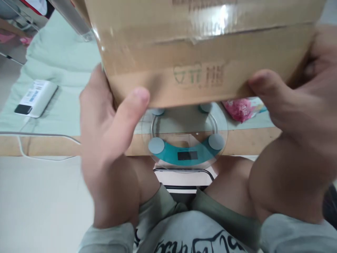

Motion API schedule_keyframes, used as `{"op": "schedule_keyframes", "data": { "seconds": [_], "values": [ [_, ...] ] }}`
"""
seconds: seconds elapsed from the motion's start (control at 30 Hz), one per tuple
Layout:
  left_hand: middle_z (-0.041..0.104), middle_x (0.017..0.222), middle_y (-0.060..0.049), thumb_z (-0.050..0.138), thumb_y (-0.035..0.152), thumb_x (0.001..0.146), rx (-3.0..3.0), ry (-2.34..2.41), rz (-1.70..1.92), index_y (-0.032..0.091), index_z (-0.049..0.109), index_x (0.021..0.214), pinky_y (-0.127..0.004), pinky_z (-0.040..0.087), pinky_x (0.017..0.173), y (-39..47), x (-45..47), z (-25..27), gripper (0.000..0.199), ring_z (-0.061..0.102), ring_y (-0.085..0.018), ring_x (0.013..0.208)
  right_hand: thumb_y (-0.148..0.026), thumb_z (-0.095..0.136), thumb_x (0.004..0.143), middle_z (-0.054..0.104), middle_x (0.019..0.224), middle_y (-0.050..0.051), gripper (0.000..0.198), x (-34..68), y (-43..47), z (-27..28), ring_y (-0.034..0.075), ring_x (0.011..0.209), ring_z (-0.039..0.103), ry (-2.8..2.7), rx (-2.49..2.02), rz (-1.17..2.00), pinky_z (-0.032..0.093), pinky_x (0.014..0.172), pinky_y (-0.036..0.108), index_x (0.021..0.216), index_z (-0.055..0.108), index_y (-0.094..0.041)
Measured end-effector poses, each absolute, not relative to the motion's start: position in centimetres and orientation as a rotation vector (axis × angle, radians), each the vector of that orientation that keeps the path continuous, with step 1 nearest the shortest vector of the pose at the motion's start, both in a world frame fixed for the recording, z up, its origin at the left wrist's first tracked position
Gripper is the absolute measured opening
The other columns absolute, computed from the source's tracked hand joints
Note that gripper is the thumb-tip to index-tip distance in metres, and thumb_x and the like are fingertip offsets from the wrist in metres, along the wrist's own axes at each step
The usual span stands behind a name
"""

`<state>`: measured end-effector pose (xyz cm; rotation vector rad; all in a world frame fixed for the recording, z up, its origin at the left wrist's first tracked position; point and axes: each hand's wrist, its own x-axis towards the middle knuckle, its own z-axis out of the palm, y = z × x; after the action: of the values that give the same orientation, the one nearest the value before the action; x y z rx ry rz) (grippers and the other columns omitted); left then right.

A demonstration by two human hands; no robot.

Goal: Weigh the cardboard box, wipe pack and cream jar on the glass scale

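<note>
Between my two hands is a brown cardboard box point(158, 70), lifted close to the camera, with clear tape shining across its top part. My left hand point(110, 116) grips its left side, thumb on the near face. On the right side my right hand point(295, 91) does the same, its fingers partly hidden behind the box. Below the box lies a round glass scale point(187, 156) with a teal band, a dark display and silver discs. The box hides the scale's far part.
A white power bank point(37, 98) with a cable point(47, 134) lies at left on a pale green cloth point(65, 63). A pink packet point(239, 109) sits right of the scale. A clear tube-like object point(72, 19) is at upper left. The wooden edge point(250, 138) runs before my knees.
</note>
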<state>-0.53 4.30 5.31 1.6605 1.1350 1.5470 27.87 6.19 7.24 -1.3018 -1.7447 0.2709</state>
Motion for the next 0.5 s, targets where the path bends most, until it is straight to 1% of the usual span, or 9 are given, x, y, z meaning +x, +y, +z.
{"op": "schedule_keyframes", "data": {
  "seconds": [0.03,0.07,0.1,0.13,0.17,0.27,0.33,0.4,0.5],
  "values": [
    [0.07,0.117,-0.004,0.082,0.062,0.086,1.673,1.036,1.611,0.016,0.066,0.119,-0.035,0.056,0.108,6.2,-0.8,4.2,0.059,0.066,-0.027,0.124,-0.07,0.071,0.086,0.072,0.11,0.009,0.071,27.7,7.7,6.3,0.024,0.105,0.069,-1.791,-1.236,0.2,0.058,0.091,0.039,0.123,0.071,-0.01],
    [0.07,0.12,-0.004,0.092,0.064,0.074,1.689,1.0,1.671,0.016,0.064,0.12,-0.033,0.055,0.108,8.2,-1.1,3.2,0.072,0.065,-0.025,0.121,-0.071,0.072,0.084,0.07,0.124,0.012,0.08,27.6,9.2,5.3,0.028,0.117,0.068,-1.802,-1.14,0.193,0.057,0.102,0.043,0.132,0.067,-0.007],
    [0.07,0.121,-0.004,0.096,0.064,0.065,1.684,1.001,1.742,0.016,0.061,0.121,-0.032,0.055,0.11,10.0,-1.5,2.3,0.082,0.065,-0.024,0.121,-0.068,0.075,0.083,0.066,0.135,0.013,0.082,27.3,10.7,4.2,0.029,0.128,0.064,-1.772,-1.062,0.235,0.053,0.115,0.046,0.138,0.062,-0.008],
    [0.069,0.122,-0.004,0.098,0.062,0.062,1.684,0.997,1.744,0.016,0.06,0.124,-0.031,0.054,0.11,11.6,-1.9,1.5,0.086,0.064,-0.023,0.121,-0.067,0.077,0.082,0.064,0.14,0.013,0.081,27.0,12.0,3.2,0.03,0.135,0.061,-1.734,-0.99,0.285,0.05,0.12,0.046,0.138,0.06,-0.01],
    [0.069,0.121,-0.003,0.1,0.06,0.06,1.693,0.998,1.743,0.017,0.06,0.123,-0.031,0.055,0.108,12.9,-2.3,0.8,0.087,0.064,-0.023,0.119,-0.064,0.078,0.082,0.064,0.14,0.012,0.079,26.7,13.1,2.3,0.028,0.135,0.061,-1.7,-0.935,0.344,0.049,0.121,0.045,0.137,0.06,-0.012],
    [0.071,0.119,-0.002,0.096,0.054,0.07,1.696,0.978,1.707,0.019,0.064,0.119,-0.033,0.055,0.105,14.6,-2.7,-0.4,0.068,0.065,-0.022,0.115,-0.06,0.079,0.083,0.068,0.129,0.01,0.068,26.1,14.9,0.7,0.024,0.122,0.066,-1.663,-0.902,0.439,0.055,0.109,0.04,0.13,0.062,-0.014],
    [0.072,0.117,-0.002,0.093,0.057,0.075,1.658,0.982,1.707,0.021,0.067,0.115,-0.034,0.056,0.102,14.8,-2.5,-1.1,0.06,0.066,-0.023,0.112,-0.059,0.079,0.083,0.07,0.125,0.009,0.066,26.0,15.2,0.5,0.022,0.117,0.067,-1.68,-0.955,0.436,0.055,0.103,0.038,0.128,0.063,-0.013],
    [0.073,0.118,-0.004,0.09,0.064,0.076,1.62,0.986,1.719,0.021,0.067,0.117,-0.036,0.056,0.101,15.0,-2.3,-1.9,0.063,0.067,-0.024,0.112,-0.06,0.077,0.084,0.071,0.124,0.008,0.066,26.1,15.3,0.4,0.021,0.114,0.068,-1.694,-1.038,0.412,0.056,0.099,0.036,0.129,0.064,-0.014],
    [0.071,0.128,-0.005,0.091,0.067,0.072,1.592,0.941,1.703,0.024,0.065,0.123,-0.039,0.054,0.11,15.7,-2.3,-2.9,0.072,0.066,-0.027,0.123,-0.063,0.075,0.086,0.071,0.125,0.006,0.067,26.5,15.5,0.2,0.021,0.115,0.067,-1.688,-1.129,0.379,0.056,0.1,0.035,0.131,0.064,-0.015]
  ]
}}
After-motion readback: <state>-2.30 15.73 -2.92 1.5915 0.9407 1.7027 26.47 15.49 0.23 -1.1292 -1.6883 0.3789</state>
